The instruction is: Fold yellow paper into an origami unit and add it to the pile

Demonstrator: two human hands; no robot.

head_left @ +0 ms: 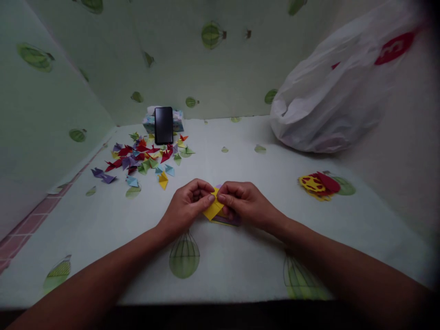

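A small yellow sheet of origami paper (212, 211) with fold lines is held between my two hands, just above the table. My left hand (188, 201) pinches its upper left edge between thumb and fingers. From the other side, my right hand (245, 201) pinches the upper right edge, its fingertips close to those of the left. Beneath the yellow paper lies a stack of coloured paper (225, 222), purple on top, partly hidden by my right fingers.
Folded paper cranes (137, 158) in many colours lie heaped at the back left. Behind them a phone (164, 125) leans on a tissue box (178, 120). A white plastic bag (319, 101) stands at the back right, with red and yellow paper cutouts (318, 184) before it.
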